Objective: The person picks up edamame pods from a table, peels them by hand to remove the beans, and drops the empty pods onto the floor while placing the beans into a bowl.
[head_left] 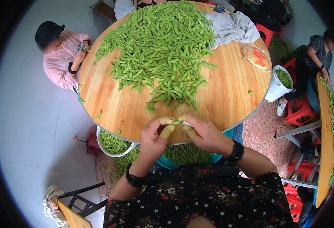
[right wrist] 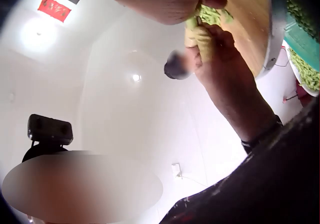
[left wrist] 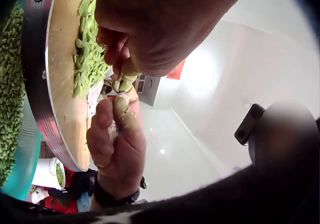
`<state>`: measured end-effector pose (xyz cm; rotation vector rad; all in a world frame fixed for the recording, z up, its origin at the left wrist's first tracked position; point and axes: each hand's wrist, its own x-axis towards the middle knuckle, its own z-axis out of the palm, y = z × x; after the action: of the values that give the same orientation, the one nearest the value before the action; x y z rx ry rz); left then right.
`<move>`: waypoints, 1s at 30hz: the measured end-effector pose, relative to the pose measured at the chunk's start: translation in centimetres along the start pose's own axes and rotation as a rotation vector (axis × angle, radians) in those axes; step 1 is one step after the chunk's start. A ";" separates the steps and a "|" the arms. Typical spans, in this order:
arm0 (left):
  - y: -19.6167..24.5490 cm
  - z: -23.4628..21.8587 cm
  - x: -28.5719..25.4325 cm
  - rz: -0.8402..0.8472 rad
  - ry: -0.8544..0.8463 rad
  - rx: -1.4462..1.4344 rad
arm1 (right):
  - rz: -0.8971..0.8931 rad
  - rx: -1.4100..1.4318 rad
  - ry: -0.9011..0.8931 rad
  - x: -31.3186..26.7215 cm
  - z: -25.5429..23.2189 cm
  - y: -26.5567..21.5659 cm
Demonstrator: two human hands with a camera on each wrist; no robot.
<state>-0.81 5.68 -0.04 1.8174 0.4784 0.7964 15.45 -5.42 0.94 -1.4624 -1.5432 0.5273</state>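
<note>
Just over the near edge of the round wooden table [head_left: 227, 95], both hands meet at a small green edamame pod [head_left: 177, 122]. My left hand [head_left: 151, 138] pinches one end between thumb and index finger; my right hand [head_left: 208, 135] pinches the other. Yellowish wraps cover the thumbs and index fingers of both. From the left wrist, the right hand [left wrist: 120, 149] faces the camera with the pod [left wrist: 124, 86] at its fingertips. A large heap of edamame pods [head_left: 163, 41] spreads from the far side almost to my fingers.
Below the table edge sits a teal basin [head_left: 165, 164] holding green beans or pods. A white tub [head_left: 115, 155] of pods stands left, a white bucket [head_left: 275, 93] right. A grey cloth [head_left: 235, 28] and a bagged item [head_left: 256, 57] lie on the table. A person in pink [head_left: 60, 60] sits left.
</note>
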 end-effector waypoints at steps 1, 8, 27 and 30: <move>0.2 -0.2 0.0 -0.002 -0.002 0.000 | 0.002 0.002 0.001 0.2 -0.6 -0.5; 2.2 -1.2 -0.2 0.041 -0.236 0.068 | 0.632 0.812 -0.455 0.2 -2.6 -0.6; 2.8 -0.5 -1.8 0.665 -0.116 0.700 | 0.083 0.104 -0.234 -0.7 0.1 0.9; 4.4 -3.2 -3.1 0.470 -0.165 0.772 | 0.078 0.006 -0.352 -1.0 -0.9 -0.3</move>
<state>-5.47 4.09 3.84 2.7566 0.2599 0.8208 15.88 -6.71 1.29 -1.4861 -1.7556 0.8725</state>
